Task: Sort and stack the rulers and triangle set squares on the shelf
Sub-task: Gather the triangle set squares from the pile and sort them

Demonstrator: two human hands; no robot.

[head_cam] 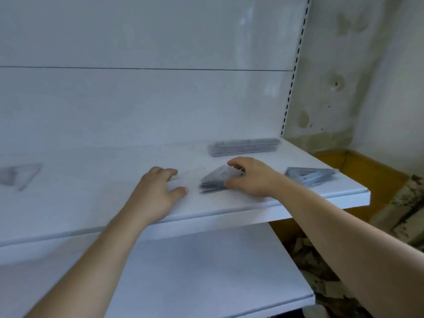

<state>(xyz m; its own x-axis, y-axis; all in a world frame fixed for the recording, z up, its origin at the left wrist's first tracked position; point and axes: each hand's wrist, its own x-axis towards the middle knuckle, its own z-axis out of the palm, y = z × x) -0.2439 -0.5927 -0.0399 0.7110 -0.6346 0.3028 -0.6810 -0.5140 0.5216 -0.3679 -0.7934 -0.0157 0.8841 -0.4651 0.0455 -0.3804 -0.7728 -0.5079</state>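
A stack of clear triangle set squares (214,181) lies mid-shelf on the white shelf (91,203). My right hand (251,176) curls over its right side, fingers gripping the stack. My left hand (158,191) rests flat on the shelf just left of it, fingers apart; a thin clear piece (173,179) shows at its fingertips, and I cannot tell whether the hand holds it. A pile of straight rulers (244,146) lies at the back. A second set-square stack (311,175) sits at the right end. A loose set square (20,175) lies far left.
The white back panel (146,99) rises behind the shelf, with a slotted upright (291,83) at its right. A lower white shelf (206,271) juts out below. A stained wall and yellow flooring (367,171) lie to the right.
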